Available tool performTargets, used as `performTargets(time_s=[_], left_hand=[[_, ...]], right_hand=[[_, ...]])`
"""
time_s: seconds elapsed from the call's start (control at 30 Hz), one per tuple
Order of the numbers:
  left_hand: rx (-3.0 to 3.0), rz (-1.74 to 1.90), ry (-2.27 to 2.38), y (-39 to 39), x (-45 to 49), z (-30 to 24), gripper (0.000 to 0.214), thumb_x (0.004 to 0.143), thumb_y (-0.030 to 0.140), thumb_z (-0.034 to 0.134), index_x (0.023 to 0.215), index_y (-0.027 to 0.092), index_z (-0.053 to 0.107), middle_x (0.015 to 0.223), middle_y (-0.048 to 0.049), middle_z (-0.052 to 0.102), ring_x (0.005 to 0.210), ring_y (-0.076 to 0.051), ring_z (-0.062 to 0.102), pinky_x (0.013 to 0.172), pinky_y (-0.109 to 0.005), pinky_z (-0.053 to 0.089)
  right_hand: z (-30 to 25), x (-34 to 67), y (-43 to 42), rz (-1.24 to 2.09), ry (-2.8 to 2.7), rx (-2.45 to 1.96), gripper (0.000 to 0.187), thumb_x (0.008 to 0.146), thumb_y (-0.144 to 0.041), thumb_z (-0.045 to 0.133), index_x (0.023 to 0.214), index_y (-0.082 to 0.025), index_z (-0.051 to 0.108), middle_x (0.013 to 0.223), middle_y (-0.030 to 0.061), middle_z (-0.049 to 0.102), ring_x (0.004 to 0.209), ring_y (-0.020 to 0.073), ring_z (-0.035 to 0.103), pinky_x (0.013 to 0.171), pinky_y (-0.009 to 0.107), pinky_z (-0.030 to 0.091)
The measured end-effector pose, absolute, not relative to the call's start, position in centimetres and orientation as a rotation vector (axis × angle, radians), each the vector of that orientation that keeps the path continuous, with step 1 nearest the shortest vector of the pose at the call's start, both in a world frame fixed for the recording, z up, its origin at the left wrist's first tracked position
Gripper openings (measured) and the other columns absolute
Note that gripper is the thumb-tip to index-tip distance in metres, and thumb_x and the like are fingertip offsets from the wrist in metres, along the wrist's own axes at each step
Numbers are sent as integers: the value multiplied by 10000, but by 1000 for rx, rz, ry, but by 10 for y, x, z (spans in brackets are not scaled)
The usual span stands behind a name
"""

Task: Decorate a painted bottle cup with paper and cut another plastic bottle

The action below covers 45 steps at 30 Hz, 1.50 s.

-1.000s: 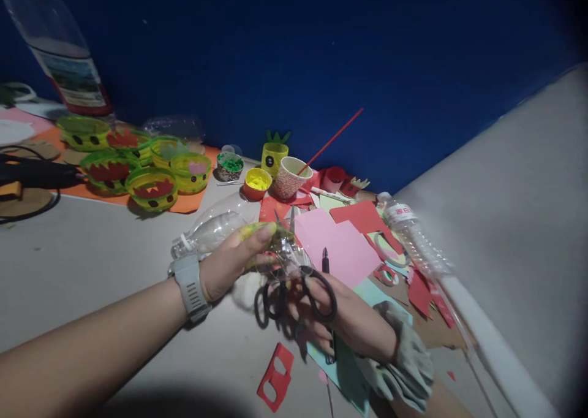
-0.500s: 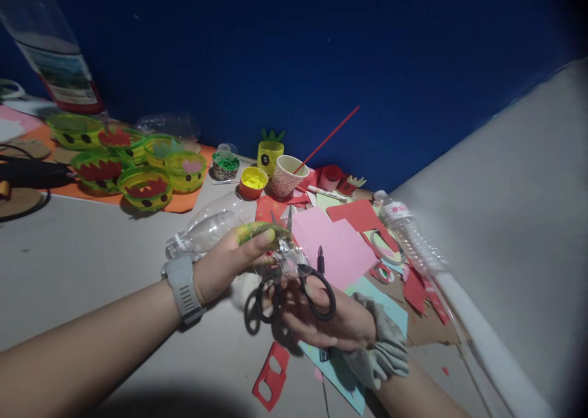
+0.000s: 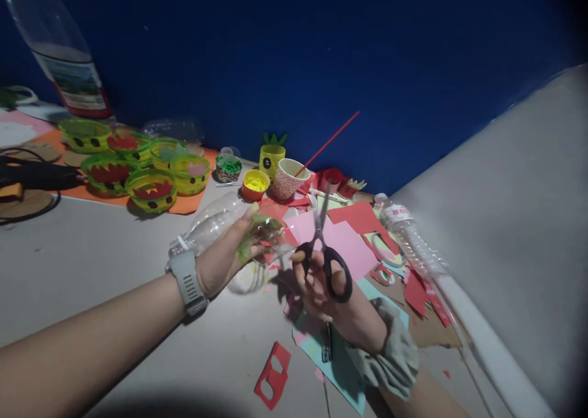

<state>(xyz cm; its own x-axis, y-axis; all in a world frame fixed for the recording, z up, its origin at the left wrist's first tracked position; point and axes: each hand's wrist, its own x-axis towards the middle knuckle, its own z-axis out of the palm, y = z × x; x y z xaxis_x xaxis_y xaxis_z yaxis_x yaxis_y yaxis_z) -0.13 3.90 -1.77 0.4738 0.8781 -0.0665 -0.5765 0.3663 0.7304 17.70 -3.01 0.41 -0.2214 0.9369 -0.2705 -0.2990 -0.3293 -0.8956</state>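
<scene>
My left hand (image 3: 229, 243), a grey watch on its wrist, is closed around a clear piece of cut plastic bottle (image 3: 271, 231); green and yellow smears show on the plastic and the fingers. In my right hand (image 3: 321, 289) are black-handled scissors (image 3: 318, 234), my fingers through the loops, blades pointing up and nearly closed. The scissors are apart from the plastic, to its right. A clear plastic bottle (image 3: 214, 219) lies behind my left hand. Below the hands lies a red paper scrap (image 3: 274, 375) with two holes.
Several yellow-green face cups (image 3: 151, 191) stand on orange paper at the left. Behind are a paper cup (image 3: 289, 179) with a red stick and a cup of yellow bits (image 3: 255, 184). Pink paper (image 3: 351, 246), red paper and a bottle (image 3: 404, 222) lie at the right, near the wall.
The scissors have moved away from the plastic piece, to the right and up, and their blades have come together. My left hand has shifted slightly left with the plastic.
</scene>
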Motion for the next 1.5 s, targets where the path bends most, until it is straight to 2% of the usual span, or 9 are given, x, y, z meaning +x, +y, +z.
performTargets(time_s=[0.17, 0.33, 0.47, 0.63, 0.73, 0.83, 1.07, 1.23, 1.5], left_hand=[[1051, 695, 551, 31, -3, -11, 448, 837, 561, 470, 951, 170, 656, 803, -35, 649, 686, -140, 572, 638, -265, 462], [1196, 743, 590, 27, -1, -6, 466, 884, 548, 380, 951, 168, 641, 801, -35, 661, 719, -150, 606, 676, -276, 471], [1222, 764, 652, 28, 1, -10, 436, 886, 546, 375, 955, 171, 587, 823, -28, 642, 679, -146, 603, 648, -291, 486], [1359, 754, 683, 26, -1, -12, 397, 885, 529, 392, 962, 165, 531, 882, -43, 617, 766, -161, 601, 714, -312, 480], [1375, 710, 544, 24, -2, -10, 383, 841, 455, 534, 1114, 195, 462, 995, -49, 625, 884, -178, 615, 759, -304, 481], [1380, 672, 578, 23, -2, -4, 384, 798, 394, 617, 1092, 198, 468, 998, -47, 631, 914, -186, 622, 754, -294, 491], [1068, 787, 668, 27, -2, -7, 371, 832, 519, 510, 993, 188, 464, 875, -47, 637, 748, -187, 661, 646, -323, 532], [1053, 891, 675, 28, -6, -15, 386, 836, 554, 468, 928, 181, 438, 759, -28, 619, 592, -164, 628, 542, -308, 528], [1285, 923, 616, 24, -8, -4, 324, 841, 483, 513, 977, 199, 436, 737, 18, 577, 588, -118, 585, 512, -225, 472]], right_hand=[[-3, 176, -32, 1195, -1268, -1263, 551, 668, -309, 760, 1164, -273, 524, 859, -15, 419, 605, 82, 363, 526, 196, 381], [-5, 174, -34, 1276, -1425, -1253, 584, 676, -301, 746, 1204, -257, 501, 926, 6, 406, 654, 101, 378, 545, 213, 377], [-7, 169, -36, 1157, -1492, -1288, 684, 591, -281, 806, 1187, -237, 475, 1004, 24, 420, 748, 138, 442, 606, 235, 422], [-8, 166, -37, 964, -1551, -1438, 565, 668, -246, 754, 1141, -243, 444, 1044, 33, 463, 856, 177, 498, 730, 281, 459], [-7, 166, -37, 982, -1512, -1398, 456, 750, -271, 684, 1127, -249, 428, 968, 18, 502, 833, 170, 523, 721, 273, 469], [-5, 166, -35, 1000, -1496, -1378, 419, 745, -278, 698, 1082, -252, 449, 943, 2, 487, 805, 149, 507, 720, 252, 464], [-8, 177, -30, 1330, -1363, -1269, 436, 799, -584, 538, 1024, -218, 466, 701, -34, 423, 583, 114, 454, 559, 245, 466], [-17, 191, -32, 1715, -1427, -1229, 512, 796, -678, 437, 1014, -215, 437, 704, -11, 462, 584, 125, 473, 496, 245, 474], [2, 187, -30, 1547, -1681, -1349, 490, 821, -656, 417, 966, -193, 489, 684, -29, 410, 560, 107, 394, 527, 241, 407]])
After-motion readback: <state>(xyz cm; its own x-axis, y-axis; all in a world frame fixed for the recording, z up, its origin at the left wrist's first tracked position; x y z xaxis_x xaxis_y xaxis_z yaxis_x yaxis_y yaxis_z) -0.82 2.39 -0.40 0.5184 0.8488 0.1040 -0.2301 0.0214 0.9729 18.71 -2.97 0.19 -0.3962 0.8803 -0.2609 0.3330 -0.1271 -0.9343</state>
